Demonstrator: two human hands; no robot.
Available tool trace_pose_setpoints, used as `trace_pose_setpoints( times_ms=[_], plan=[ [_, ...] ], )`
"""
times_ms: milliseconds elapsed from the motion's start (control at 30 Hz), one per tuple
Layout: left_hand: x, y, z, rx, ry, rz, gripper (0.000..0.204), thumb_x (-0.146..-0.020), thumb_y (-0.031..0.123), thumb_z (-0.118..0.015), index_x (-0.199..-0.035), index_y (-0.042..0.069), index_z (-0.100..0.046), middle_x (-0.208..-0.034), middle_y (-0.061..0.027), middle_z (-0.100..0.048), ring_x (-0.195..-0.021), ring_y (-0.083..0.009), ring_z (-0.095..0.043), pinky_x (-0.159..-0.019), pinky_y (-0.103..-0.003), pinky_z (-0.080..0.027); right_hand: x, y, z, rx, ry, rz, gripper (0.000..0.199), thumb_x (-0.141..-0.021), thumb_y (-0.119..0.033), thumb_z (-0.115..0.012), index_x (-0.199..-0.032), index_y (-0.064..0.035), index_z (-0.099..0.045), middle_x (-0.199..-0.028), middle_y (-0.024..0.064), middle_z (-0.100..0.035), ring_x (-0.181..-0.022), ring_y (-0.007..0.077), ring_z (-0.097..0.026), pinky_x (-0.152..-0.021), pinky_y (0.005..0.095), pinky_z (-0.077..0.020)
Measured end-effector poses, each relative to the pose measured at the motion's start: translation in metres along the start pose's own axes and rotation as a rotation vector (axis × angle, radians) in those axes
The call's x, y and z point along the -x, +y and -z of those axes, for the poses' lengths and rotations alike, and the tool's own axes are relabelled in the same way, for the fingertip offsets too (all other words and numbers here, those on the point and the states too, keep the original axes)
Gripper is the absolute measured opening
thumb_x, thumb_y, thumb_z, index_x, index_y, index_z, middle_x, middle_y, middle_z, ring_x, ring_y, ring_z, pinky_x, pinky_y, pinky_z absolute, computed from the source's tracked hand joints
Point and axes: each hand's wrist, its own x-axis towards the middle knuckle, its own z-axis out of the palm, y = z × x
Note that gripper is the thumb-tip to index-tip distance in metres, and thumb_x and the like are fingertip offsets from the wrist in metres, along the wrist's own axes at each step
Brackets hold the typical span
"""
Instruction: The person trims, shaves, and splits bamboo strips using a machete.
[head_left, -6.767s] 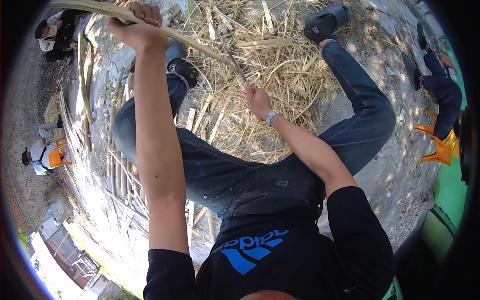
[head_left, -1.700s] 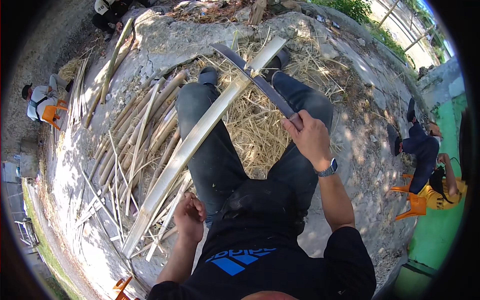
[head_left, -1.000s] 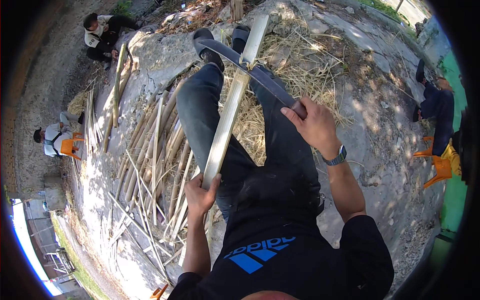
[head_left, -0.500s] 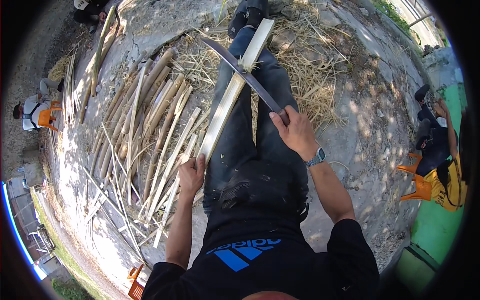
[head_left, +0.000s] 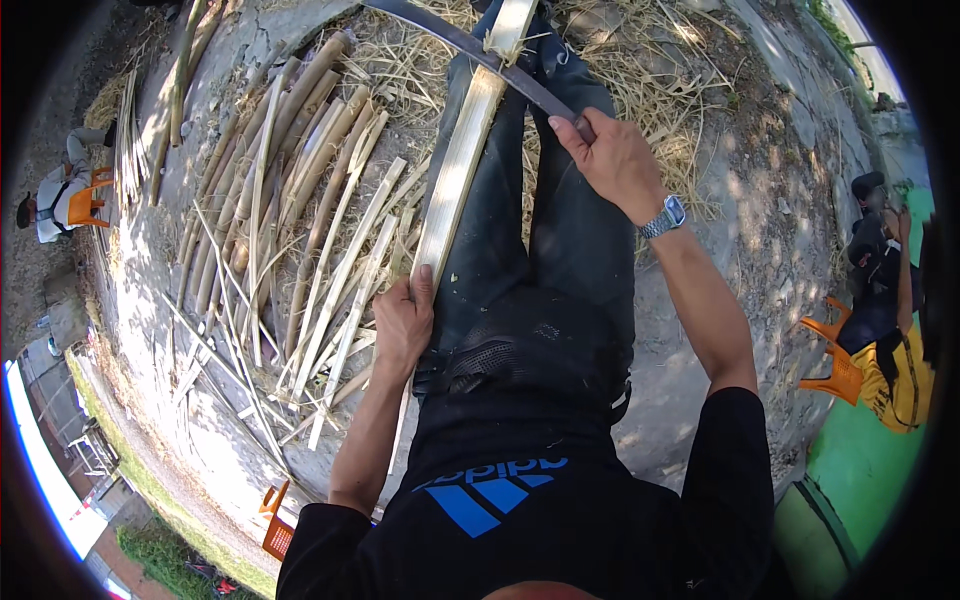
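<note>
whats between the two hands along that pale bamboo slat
In the head view, the left hand grips the bamboo slat low down; the right hand holds a long blade across it. Between them: bare slat over dark trousers.

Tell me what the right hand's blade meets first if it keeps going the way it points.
Probably the split bamboo slat on the lap: the long curved blade in the right hand already crosses it near its far end, though contact is unclear.

To our left a heap of split pale bamboo strips (head_left: pixel 290 230) crowds the ground — little room there. Bare grey concrete (head_left: pixel 740 230) lies open on our right; loose dry straw (head_left: pixel 640 60) clutters ahead.
</note>
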Motion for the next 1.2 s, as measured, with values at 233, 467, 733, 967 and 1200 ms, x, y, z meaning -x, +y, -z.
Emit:
trace_pose_setpoints(
  times_ms=[233, 467, 733, 967, 1200],
  plan=[
    [0.024, -0.028, 0.005, -0.08, 0.047, -0.009, 0.055, -0.105, 0.041, -0.059, -0.072, -0.003, -0.057, -0.057, -0.0266, -0.053, -0.051, -0.0445, -0.057, -0.052, -0.051, -0.041, 0.027, -0.03, -0.012, -0.04, -0.128, 0.192, 0.054, -0.096, -0.059, -0.062, -0.078, -0.0076, -0.062, -0.06, 0.011, -0.065, -0.061, 0.0368, -0.069, -0.052, 0.0468, -0.053],
    [0.034, -0.032, 0.006, -0.107, 0.039, -0.104, 0.047, -0.105, 0.032, -0.059, -0.071, -0.001, -0.056, -0.057, -0.0254, -0.055, -0.051, -0.0466, -0.058, -0.049, -0.051, -0.041, 0.002, 0.0, -0.008, -0.066, -0.019, 0.068, 0.056, -0.099, -0.055, -0.062, -0.074, -0.0056, -0.057, -0.061, 0.0146, -0.063, -0.062, 0.0401, -0.066, -0.054, 0.0473, -0.0511],
    [0.065, -0.045, 0.027, -0.183, -0.012, -0.026, 0.042, -0.105, 0.026, -0.056, -0.072, 0.002, -0.057, -0.055, -0.023, -0.055, -0.051, -0.0452, -0.058, -0.048, -0.051, -0.041, -0.007, 0.031, -0.006, -0.003, -0.032, 0.182, 0.054, -0.097, -0.057, -0.063, -0.077, -0.007, -0.059, -0.06, 0.0122, -0.062, -0.059, 0.0361, -0.066, -0.053, 0.0452, -0.0518],
    [0.084, -0.07, 0.028, -0.168, 0.0, -0.061, 0.043, -0.106, 0.026, -0.053, -0.07, 0.002, -0.053, -0.054, -0.0203, -0.055, -0.051, -0.0438, -0.059, -0.049, -0.052, -0.042, 0.034, 0.002, -0.015, -0.091, -0.148, 0.286, 0.055, -0.098, -0.056, -0.063, -0.075, -0.0061, -0.059, -0.058, 0.0143, -0.061, -0.057, 0.0381, -0.065, -0.053, 0.0445, -0.0515],
    [0.078, -0.077, 0.023, -0.168, -0.018, -0.051, 0.04, -0.106, 0.022, -0.052, -0.071, 0.003, -0.052, -0.055, -0.0209, -0.055, -0.052, -0.0457, -0.059, -0.048, -0.052, -0.041, 0.005, 0.016, -0.021, -0.041, -0.041, 0.042, 0.056, -0.095, -0.06, -0.063, -0.08, -0.0066, -0.066, -0.061, 0.0115, -0.066, -0.06, 0.0352, -0.069, -0.052, 0.0444, -0.054]
  ],
)
